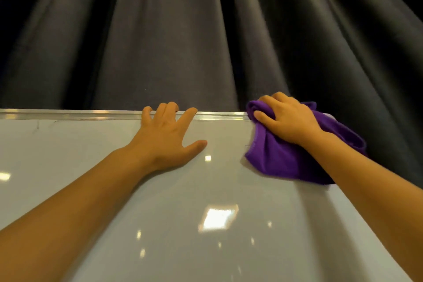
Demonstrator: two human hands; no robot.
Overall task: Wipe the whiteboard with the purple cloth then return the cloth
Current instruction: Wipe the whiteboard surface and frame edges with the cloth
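- Curtain (206, 30): dark, pleated fabric that fills the field behind and above the board; its upper and side limits are cut off by the frame.
- Whiteboard (206, 224): a glossy, rigid panel with a metal top rail (68, 114). Ceiling lights reflect off its surface, so it is judged smooth and slippery under a cloth. Faint dark marks lie near the top edge toward the left; they are too small to read. The bottom and left edges lie out of frame, and the top right corner is hidden under the cloth.
- Purple cloth (286, 158): soft, light and limp, bunched into folds at the top right corner of the whiteboard, overlapping the top rail and apparently the right edge. It is judged to need flat palm pressure to stay spread; a gathered fistful at its middle is the natural hold. Its full size and its resting place cannot be determined.
- Left hand (164, 137): empty, fingers spread, palm flat on the whiteboard, fingertips hooked over the top rail; judged to be steadying the board.
- Right hand (286, 119): fingers curled and clamped on the purple cloth, pressing it against the board; the thumb is hidden.
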